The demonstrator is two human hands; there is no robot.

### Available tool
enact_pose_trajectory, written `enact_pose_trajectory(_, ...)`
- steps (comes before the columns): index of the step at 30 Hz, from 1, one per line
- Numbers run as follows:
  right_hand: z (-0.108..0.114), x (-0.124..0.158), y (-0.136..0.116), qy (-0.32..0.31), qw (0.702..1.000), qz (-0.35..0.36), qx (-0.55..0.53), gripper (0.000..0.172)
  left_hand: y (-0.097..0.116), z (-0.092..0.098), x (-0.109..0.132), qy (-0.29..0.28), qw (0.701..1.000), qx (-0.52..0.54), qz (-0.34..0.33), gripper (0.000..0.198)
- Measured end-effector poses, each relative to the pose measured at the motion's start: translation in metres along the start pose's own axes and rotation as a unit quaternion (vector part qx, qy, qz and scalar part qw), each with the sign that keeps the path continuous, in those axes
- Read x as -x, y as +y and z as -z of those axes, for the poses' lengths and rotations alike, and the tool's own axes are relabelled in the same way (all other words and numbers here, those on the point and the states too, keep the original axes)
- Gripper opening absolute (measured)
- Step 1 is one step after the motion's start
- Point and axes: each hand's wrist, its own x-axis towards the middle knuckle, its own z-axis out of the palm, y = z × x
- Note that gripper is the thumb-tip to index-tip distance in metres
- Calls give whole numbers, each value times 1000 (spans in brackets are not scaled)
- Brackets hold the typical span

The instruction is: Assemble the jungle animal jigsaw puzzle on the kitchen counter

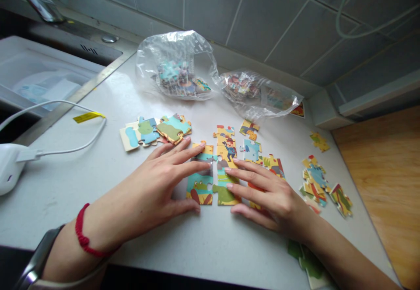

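Both hands lie flat on a pale countertop (82, 185), either side of a partly joined colourful jigsaw (215, 172). My left hand (164, 180) has its fingers stretched out, tips resting on the left edge of the joined pieces. My right hand (265, 193) is also spread, fingertips on the right side of those pieces and palm covering some orange pieces. Neither hand grips anything.
Loose piece clusters lie at the left (155, 130) and right (320, 183). Two clear plastic bags (177, 64) (259, 91) with more pieces sit by the tiled wall. A white charger and cable (9, 165) lie left, beside a sink (39, 80). A wooden surface (387, 172) is at right.
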Motion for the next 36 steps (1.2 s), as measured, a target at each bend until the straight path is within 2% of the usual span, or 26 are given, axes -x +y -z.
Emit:
enact_pose_trajectory(4, 0, -1, 0, -9, 1000, -14, 12, 36, 1, -6, 1, 25, 999, -12, 26, 82)
enact_pose_trajectory(7, -1, -1, 1, -32, 999, -26, 22, 45, 1, -9, 0, 22, 999, -7, 37, 94)
enact_pose_trajectory(17, -4, 1, 5, -53, 998, -39, 15, 52, 7, -6, -6, 54, 997, 50, 20, 93)
enact_pose_trajectory(25, -3, -1, 4, -57, 997, -41, 11, 50, 10, -4, -7, 34, 991, 132, 13, 80)
enact_pose_trajectory(33, -2, -2, 3, -50, 998, -43, 7, 50, 5, -10, -4, 54, 991, 120, 12, 97)
enact_pose_trajectory(36, -3, -2, 3, -48, 998, -39, 9, 49, 5, -9, -4, 49, 992, 114, 10, 95)
